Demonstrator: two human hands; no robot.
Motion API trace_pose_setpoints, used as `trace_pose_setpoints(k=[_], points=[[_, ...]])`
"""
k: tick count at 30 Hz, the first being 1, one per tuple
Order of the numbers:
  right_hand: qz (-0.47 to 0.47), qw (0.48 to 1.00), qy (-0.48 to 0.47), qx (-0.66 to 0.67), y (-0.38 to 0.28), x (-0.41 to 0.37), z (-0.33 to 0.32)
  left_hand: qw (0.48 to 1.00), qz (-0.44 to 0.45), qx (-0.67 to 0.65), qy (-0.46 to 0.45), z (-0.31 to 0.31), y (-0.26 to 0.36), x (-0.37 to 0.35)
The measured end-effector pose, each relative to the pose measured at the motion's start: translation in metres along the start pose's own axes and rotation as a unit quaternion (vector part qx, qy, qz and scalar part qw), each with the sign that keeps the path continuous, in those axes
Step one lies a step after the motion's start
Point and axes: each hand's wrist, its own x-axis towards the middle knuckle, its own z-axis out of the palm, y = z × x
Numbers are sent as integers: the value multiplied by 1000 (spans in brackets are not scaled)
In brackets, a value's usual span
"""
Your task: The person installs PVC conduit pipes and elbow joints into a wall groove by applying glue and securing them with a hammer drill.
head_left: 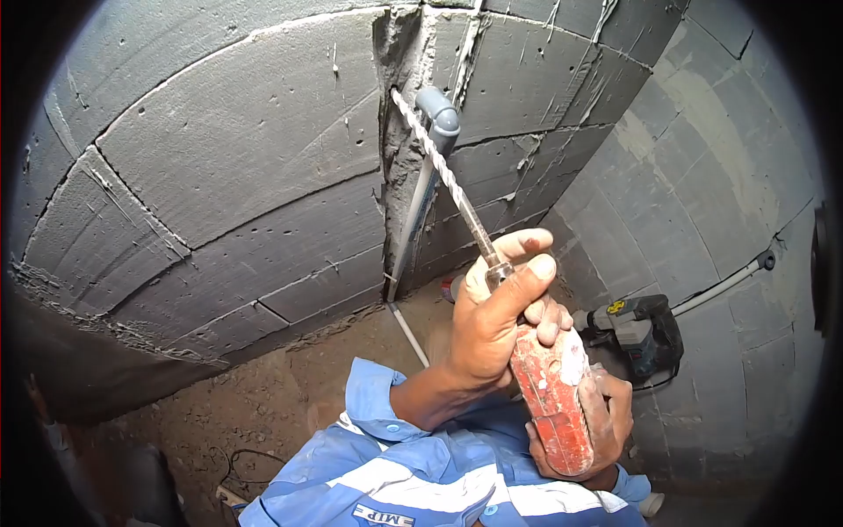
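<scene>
Your left hand (496, 321) grip clamps one drill bit (445, 173), tip at 12 o'clock in the wall groove (397, 189) | right hand (608, 413) grip closed on one red handle (551, 395) | one grey pipe (439, 116) crowds the bit | one hammer drill (645, 334) at 3 o'clock

Grey block walls (219, 176), rough mortar joints, dirt floor (263, 404)

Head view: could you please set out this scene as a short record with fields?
Left hand: grips the drill bit where it meets the red tool
Right hand: wrapped around the red tool's lower end
Bit tip: at the wall groove, beside the grey pipe
Floor: hammer drill lying by the block wall
</scene>
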Motion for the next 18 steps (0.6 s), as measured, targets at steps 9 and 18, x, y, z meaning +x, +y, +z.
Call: trace_pose_setpoints(k=[9, 18], points=[[3, 1000, 19, 3, -2, 9, -6, 999, 32, 6, -1, 9, -2, 3], [37, 994, -1, 98, 8, 6, -14, 805, 462, 363, 83, -87, -4, 49]])
